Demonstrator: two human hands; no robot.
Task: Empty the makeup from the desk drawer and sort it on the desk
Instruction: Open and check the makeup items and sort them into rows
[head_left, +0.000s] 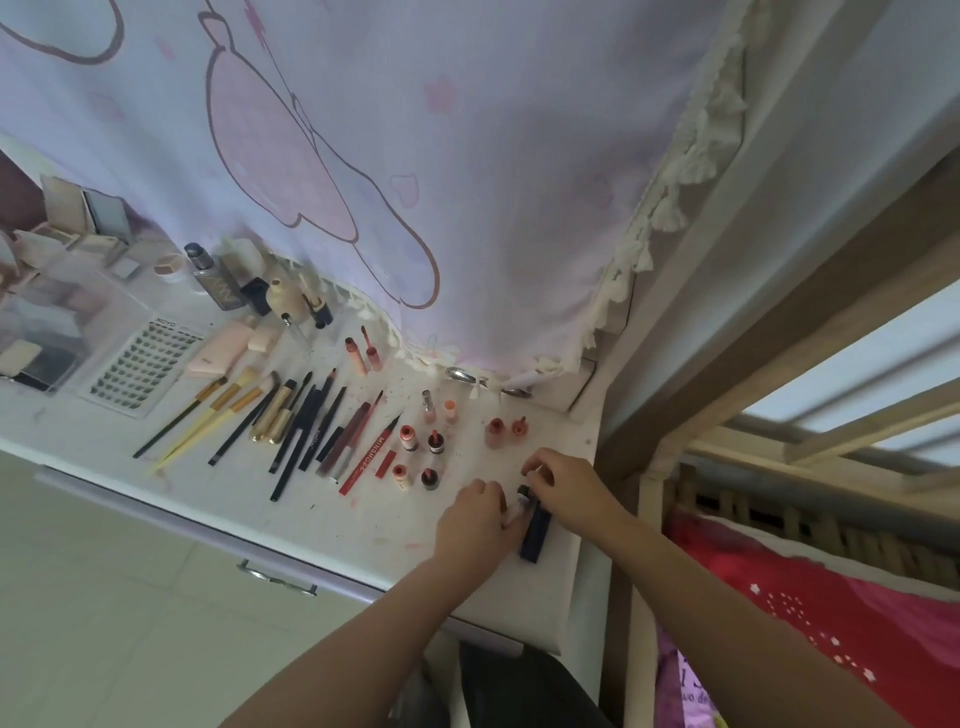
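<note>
Readable text: red pencil reads "MINSHZEE" in white along its barrel; a dark pen beside it has small white lettering, too small to read; brown bottle at the back has a gold zigzag label, no letters legible

Makeup is out on the white desk, laid in rows; left hand fingers curled over a small clear tube, pinching it against the desk; right hand fingertips pinched together on a small pale piece just above the tube's far end, what it is I cannot tell; a dark blue stick lies flat between the two hands, touching the left fingertips

Just beyond the fingers: small round pots with orange and dark red tops, standing in pairs; two more reddish bottles just past the right fingertips; two pink lip gloss tubes further back

Well left of the fingers: brushes with yellow and black handles, gold tube, black pencils in a fan; false lash tray with rows of dark lashes in it; clear box at far left holding flat compacts, details blurred

Drawer under the desk edge with metal handle; curtain with pink cartoon print hangs behind the desk
</note>
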